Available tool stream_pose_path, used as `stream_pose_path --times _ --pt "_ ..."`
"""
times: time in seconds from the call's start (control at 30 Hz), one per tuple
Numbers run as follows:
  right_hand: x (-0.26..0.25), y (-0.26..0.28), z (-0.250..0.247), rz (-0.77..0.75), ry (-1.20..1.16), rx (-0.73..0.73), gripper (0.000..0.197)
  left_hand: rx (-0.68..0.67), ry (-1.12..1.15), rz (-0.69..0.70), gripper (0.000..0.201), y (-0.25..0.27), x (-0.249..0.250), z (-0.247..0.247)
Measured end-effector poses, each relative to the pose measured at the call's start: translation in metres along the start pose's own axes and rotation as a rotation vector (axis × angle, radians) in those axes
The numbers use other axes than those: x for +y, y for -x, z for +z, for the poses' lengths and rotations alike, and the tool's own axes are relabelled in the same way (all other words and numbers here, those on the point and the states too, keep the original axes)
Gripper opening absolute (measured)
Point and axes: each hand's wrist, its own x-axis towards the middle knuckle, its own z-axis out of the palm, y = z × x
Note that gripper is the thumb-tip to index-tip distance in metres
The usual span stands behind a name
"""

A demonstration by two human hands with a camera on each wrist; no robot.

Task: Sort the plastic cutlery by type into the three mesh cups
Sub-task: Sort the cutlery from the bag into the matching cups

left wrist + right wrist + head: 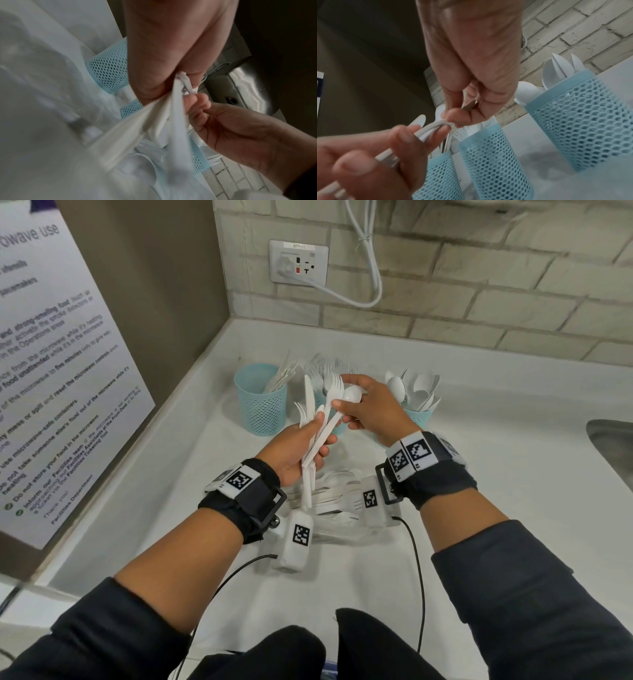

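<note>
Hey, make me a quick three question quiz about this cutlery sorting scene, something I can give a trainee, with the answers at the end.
1. True or false: the left hand holds only one piece of cutlery.
2. Which mesh cup holds the spoons? A. left cup B. right cup C. none
3. Fill in: the right hand pinches pieces from the bundle, among them a fork and a ____.

Key
1. False: it grips a bundle of several pieces, with a knife and forks showing.
2. B: spoon bowls stick up from the right cup; the left cup holds knives.
3. Spoon: its bowl shows against the right hand's fingers.
</note>
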Motion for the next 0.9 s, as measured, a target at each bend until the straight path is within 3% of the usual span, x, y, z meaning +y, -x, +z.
stream_pose_path --times 0.37,0.53,0.67,0.77,0.9 --pt "-0.003 -0.003 -0.013 -0.048 -0.097 0.17 0.037 -0.024 0.027 0.007 0.015 -0.001 -0.002 -0.003" --pt "-0.021 -0.005 -0.042 -0.262 -0.124 0.709 0.021 0.018 -0.008 0.038 0.015 -0.002 0.0 -0.001" --pt "-0.036 0.0 -0.075 -0.44 0.113 1.032 0.024 0.019 -0.022 0.048 0.017 -0.005 0.0 0.0" --pt "-0.032 0.0 -0.086 -0.396 0.413 1.056 0.028 0.009 -0.046 0.043 0.019 -0.007 0.0 0.002" --pt "-0.01 -0.002 -0.089 -0.313 0.666 0.925 0.03 -0.02 -0.059 0.018 0.026 -0.008 0.001 0.004"
